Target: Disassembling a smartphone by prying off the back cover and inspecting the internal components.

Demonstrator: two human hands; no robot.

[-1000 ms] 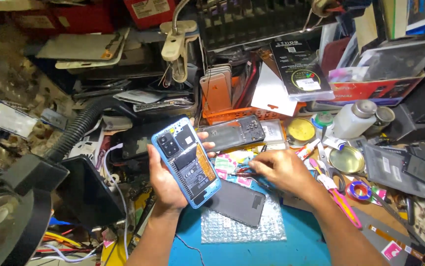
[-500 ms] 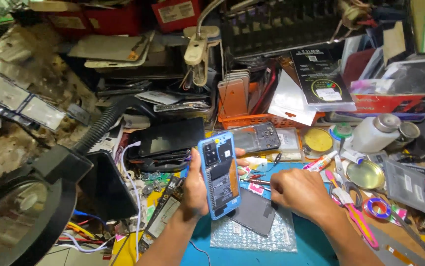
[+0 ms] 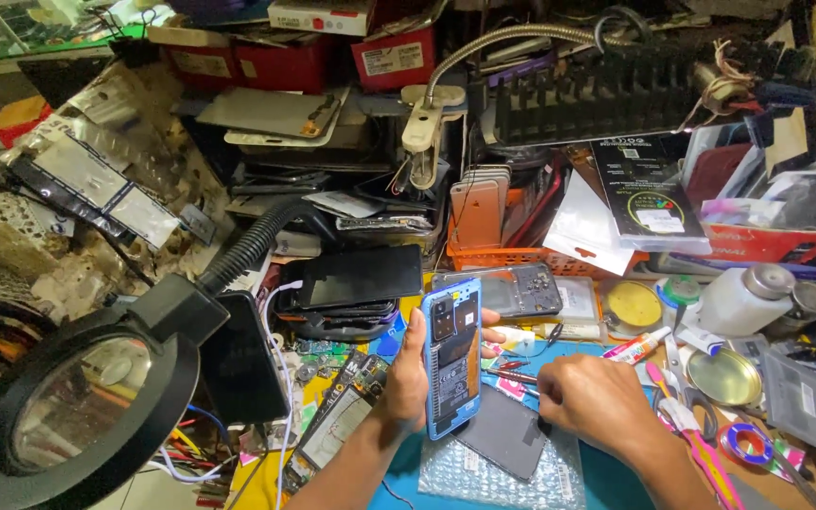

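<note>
My left hand (image 3: 406,373) holds a blue-framed phone (image 3: 452,357) upright on its edge, its opened back with the bare circuit board facing me. My right hand (image 3: 589,404) rests on the bench just right of the phone, fingers curled over thin red-handled tools (image 3: 512,370); whether it grips them I cannot tell. A dark back cover (image 3: 504,433) lies on a sheet of bubble wrap (image 3: 507,472) under both hands. Another dark phone frame (image 3: 517,291) lies flat behind the blue phone.
A round magnifier lamp (image 3: 77,411) on a ribbed black arm stands at the left. A stack of dark phones (image 3: 351,288), an orange basket (image 3: 512,255) of phones, a white bottle (image 3: 738,300), a round tin (image 3: 724,376), tape rolls and boxes crowd the bench.
My left hand has turned the blue phone from tilted to nearly upright and brought it right, closer to my right hand. The view has shifted left, showing more of the magnifier lamp.
</note>
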